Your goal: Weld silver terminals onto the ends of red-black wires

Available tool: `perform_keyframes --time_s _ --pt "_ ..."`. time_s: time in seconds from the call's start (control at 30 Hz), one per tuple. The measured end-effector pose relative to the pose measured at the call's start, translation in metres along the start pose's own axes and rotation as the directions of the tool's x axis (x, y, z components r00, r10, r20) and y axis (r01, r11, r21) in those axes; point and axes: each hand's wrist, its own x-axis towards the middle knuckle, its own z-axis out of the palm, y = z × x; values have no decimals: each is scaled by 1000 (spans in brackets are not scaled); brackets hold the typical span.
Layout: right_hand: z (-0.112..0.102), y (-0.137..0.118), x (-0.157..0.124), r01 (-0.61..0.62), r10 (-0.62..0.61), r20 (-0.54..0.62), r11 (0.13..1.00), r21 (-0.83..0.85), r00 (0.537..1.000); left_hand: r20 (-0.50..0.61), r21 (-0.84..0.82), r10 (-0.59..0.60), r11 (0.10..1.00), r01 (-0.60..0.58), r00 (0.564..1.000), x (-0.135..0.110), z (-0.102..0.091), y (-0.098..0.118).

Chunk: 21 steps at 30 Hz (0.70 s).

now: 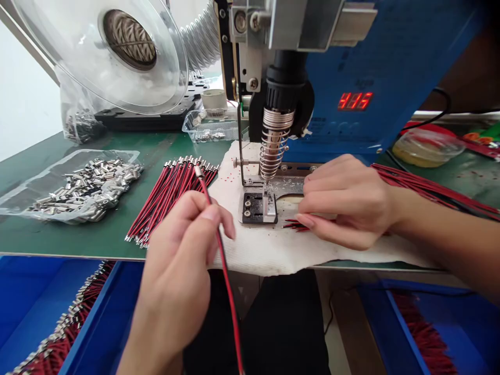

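Note:
My left hand (187,229) pinches a red-and-black wire (228,281) between thumb and fingers; a small silver metal connector (199,172) caps its upper end. The rest of that wire hangs down over my lap. My right hand (347,203) is closed over several red and black wires (296,225) on the white cloth, their tips poking out left of my fingers. Between my hands sits a small black jig (254,208) with a silver block. Just above it is the soldering machine's spring-wrapped tip (275,143).
On the left stand a clear tray (66,216) of metal connectors and a pile of capped wires (170,192). A large clear spool (78,57) rises behind. The blue machine body (332,135) displays red digits. Blue bins (97,317) with wires stand below the table edge.

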Motion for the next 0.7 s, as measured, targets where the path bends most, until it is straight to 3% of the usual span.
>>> perform_keyframes --time_s 0.13,0.23,0.5,0.7 --pt "-3 11 -3 20 -2 186 995 -94 983 -59 443 65 896 -32 996 22 -21 2" --pt "-4 12 -3 7 20 263 995 -101 964 -30 628 93 777 -54 995 34 -30 6" --pt "-3 12 -3 -63 105 373 990 -123 922 -59 852 24 521 37 998 55 -33 15" --pt "-2 9 -3 -107 114 394 994 -39 912 -76 895 7 441 65 997 64 -28 17"
